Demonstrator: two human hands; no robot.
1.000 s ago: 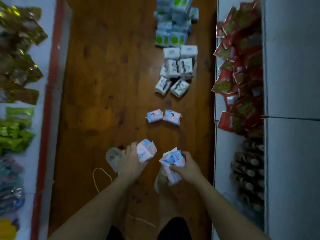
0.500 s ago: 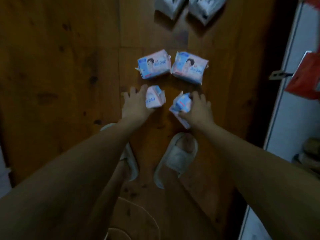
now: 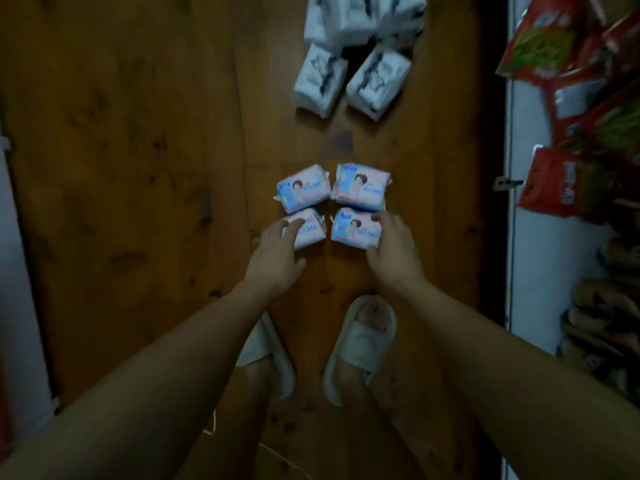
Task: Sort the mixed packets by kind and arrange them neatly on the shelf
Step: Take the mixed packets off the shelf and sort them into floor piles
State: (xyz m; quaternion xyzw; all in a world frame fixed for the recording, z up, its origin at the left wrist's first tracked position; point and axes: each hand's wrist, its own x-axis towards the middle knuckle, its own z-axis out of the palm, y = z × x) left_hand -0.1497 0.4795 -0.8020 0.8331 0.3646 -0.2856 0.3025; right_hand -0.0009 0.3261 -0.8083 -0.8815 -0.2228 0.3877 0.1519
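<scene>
Both arms reach down to the wooden floor (image 3: pixel 138 168). The left hand (image 3: pixel 277 254) and right hand (image 3: pixel 391 251), fingers loosely spread, each rest on a pink-blue packet (image 3: pixel 311 232) (image 3: pixel 353 230).

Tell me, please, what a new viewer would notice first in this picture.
First, four pink-and-blue packets set in a tight square on the wooden floor, with the left hand and right hand resting on the nearer two. Beyond them lie white packets; red packets crowd the right edge.
</scene>
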